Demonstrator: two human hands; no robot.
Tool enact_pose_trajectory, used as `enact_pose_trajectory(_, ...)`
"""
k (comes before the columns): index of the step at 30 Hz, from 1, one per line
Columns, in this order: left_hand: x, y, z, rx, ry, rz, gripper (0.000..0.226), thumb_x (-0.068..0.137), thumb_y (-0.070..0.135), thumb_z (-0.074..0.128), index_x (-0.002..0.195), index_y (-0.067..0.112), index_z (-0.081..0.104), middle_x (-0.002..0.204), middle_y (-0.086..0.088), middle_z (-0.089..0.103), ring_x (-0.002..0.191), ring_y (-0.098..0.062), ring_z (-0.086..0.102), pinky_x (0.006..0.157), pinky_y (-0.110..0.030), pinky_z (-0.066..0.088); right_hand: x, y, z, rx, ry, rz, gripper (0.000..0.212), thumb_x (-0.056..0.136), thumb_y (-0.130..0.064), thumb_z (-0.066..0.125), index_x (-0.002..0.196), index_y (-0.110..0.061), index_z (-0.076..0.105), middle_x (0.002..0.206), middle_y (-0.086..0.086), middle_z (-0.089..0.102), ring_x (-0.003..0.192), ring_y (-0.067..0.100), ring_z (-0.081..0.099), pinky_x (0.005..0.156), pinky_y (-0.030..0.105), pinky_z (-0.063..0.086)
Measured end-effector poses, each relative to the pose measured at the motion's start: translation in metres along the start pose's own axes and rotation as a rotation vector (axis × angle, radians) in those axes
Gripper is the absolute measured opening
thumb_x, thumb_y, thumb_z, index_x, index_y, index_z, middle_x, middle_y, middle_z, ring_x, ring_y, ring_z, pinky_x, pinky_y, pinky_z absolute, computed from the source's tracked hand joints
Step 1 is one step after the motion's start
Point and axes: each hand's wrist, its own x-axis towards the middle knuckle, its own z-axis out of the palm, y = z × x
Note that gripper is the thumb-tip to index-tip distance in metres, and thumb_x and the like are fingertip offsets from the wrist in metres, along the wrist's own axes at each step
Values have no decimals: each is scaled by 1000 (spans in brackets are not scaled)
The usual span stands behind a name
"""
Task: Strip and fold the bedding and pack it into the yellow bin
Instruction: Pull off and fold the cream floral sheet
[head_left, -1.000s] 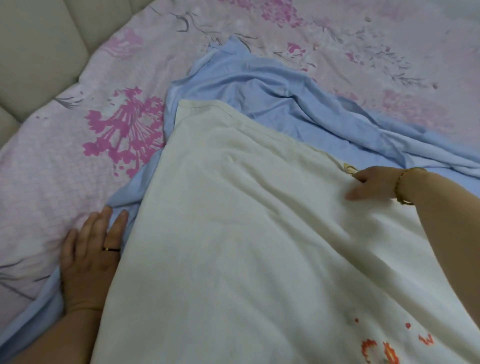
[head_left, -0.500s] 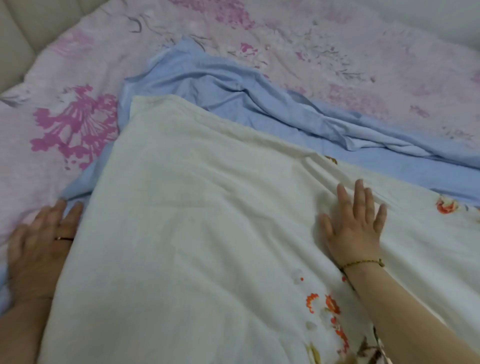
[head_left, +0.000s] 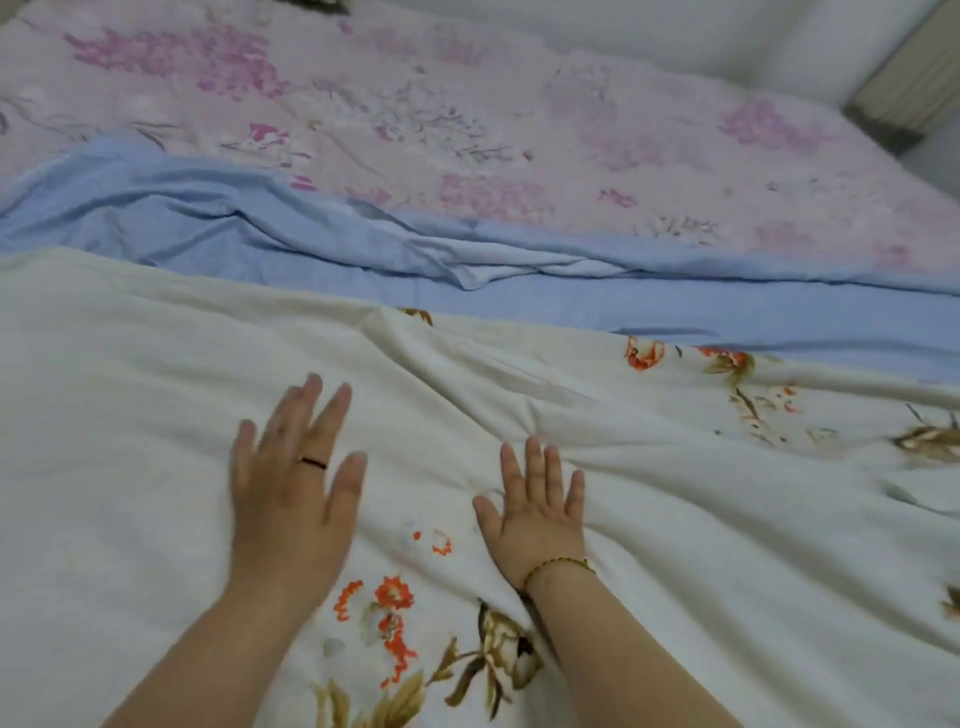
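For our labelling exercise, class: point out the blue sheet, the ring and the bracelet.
blue sheet (head_left: 311, 244), head view, on its wrinkled middle.
ring (head_left: 315, 462), head view, on the dark band across the finger.
bracelet (head_left: 558, 563), head view, on the strand crossing the wrist.

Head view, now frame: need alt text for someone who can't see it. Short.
Two open hands, left hand and right hand, are spread flat, fingers straight, on a cream floral sheet across a bed. Beyond it lies a rumpled blue sheet, then a pink floral cover. The left hand is slightly blurred.
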Motion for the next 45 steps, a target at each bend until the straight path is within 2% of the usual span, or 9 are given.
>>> enact_pose_trajectory(4, -29, 83, 60, 45, -286, -61, 84, 72, 52, -12, 148, 26, 14, 157, -1, 12, 142, -5, 1, 107, -25, -16, 7, 10, 6, 47, 46, -82, 121, 28, -76, -46, 135, -21, -31, 133, -9, -43, 121, 7, -41, 80, 29, -44)
enact_pose_trajectory(8, -33, 72, 76, 162, -381, -115, 64, 87, 44, 14, 136, 16, 45, 145, -7, 41, 136, -14, 28, 108, -18, -19, 9, 19, -7, 268, 35, -122, 87, 68, -65, 14, 148, -30, 11, 157, -8, -8, 141, 6, -17, 107, 27, -22)
enact_pose_trajectory(12, -32, 69, 86, 159, -345, -66, 53, 88, 36, 30, 124, 8, 58, 130, -15, 56, 123, -22, 33, 111, -18, -10, 38, 70, -52, 419, 547, 12, 57, 81, -51, 38, 126, -21, 53, 136, -1, 48, 130, 23, 37, 103, 30, 19)
enact_pose_trajectory(19, -34, 68, 90, 166, -331, -58, 54, 85, 35, 31, 125, 7, 54, 130, -18, 55, 122, -24, 33, 111, -18, -10, 68, 138, -137, 196, -394, 175, 45, 80, -49, 63, 116, -22, 56, 112, -4, 53, 112, 19, 53, 98, 29, 40)
enact_pose_trajectory(21, -33, 69, 90, 147, -316, -44, 53, 92, 40, 24, 127, 10, 50, 131, -18, 55, 123, -25, 33, 112, -19, -10, 73, 149, -151, 145, -400, 240, 50, 84, -46, 59, 126, -19, 52, 119, 0, 50, 119, 21, 49, 100, 27, 37)
enact_pose_trajectory(26, -31, 67, 93, 131, -290, -35, 62, 95, 52, 3, 127, 15, 41, 130, -19, 55, 123, -26, 33, 112, -18, -8, 122, 147, -174, 306, 415, 195, 29, 97, -24, 42, 121, -12, 50, 122, 13, 53, 113, 25, 48, 85, 29, 33)
enact_pose_trajectory(34, -35, 62, 97, 112, -279, -14, 58, 95, 51, 8, 129, 16, 41, 134, -13, 47, 131, -15, 16, 113, -21, -2, 152, 146, -116, -83, 355, 216, 34, 95, -24, 35, 125, -10, 44, 128, 13, 50, 124, 28, 39, 105, 36, 23)
enact_pose_trajectory(42, -34, 64, 98, 121, -208, -1, 65, 93, 55, 9, 129, 12, 43, 135, -23, 48, 126, -29, 29, 111, -17, -7, 43, 189, -79, -34, 551, 301, 71, 87, -53, 20, 149, -22, 3, 157, 3, -9, 145, 19, -9, 107, 29, -23)
enact_pose_trajectory(45, -37, 65, 100, 117, -221, -48, 67, 85, 44, 25, 129, 1, 50, 138, -27, 43, 127, -37, 30, 114, -43, 9, -11, 226, -41, 19, 307, 520, 63, 94, -52, 12, 148, -23, -4, 157, 4, -12, 144, 19, -13, 113, 35, -16)
